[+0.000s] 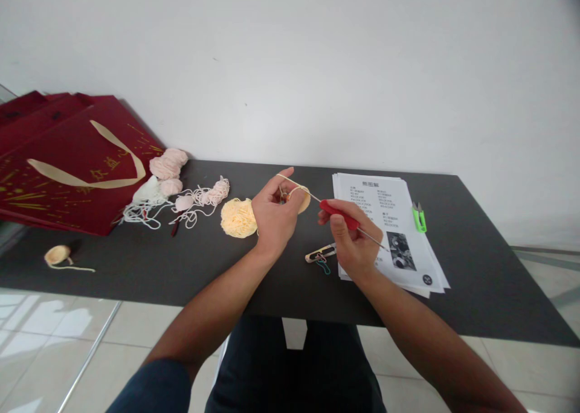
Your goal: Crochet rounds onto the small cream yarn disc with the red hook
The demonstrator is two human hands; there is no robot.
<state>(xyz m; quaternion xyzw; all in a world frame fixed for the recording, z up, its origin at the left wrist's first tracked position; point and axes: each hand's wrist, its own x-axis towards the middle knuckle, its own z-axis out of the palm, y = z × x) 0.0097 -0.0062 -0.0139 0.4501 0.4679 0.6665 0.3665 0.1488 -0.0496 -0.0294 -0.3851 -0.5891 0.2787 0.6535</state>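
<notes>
My left hand (273, 218) pinches the small crocheted piece (304, 199); my right hand (352, 244) grips the crochet hook (338, 214) by its red handle. The yarn (288, 179) looks soft, light, limp.

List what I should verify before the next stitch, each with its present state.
1. Hook held in right hand: ok.
2. Piece pinched in left hand: ok.
3. Yarn runs over the left index finger: ok.
4. Hook tip inside a loop: cannot tell, too small.
5. Ball lies free on the table beside the left hand: ok.
6. Sheets in sight: ok, though the right hand covers one corner.
</notes>
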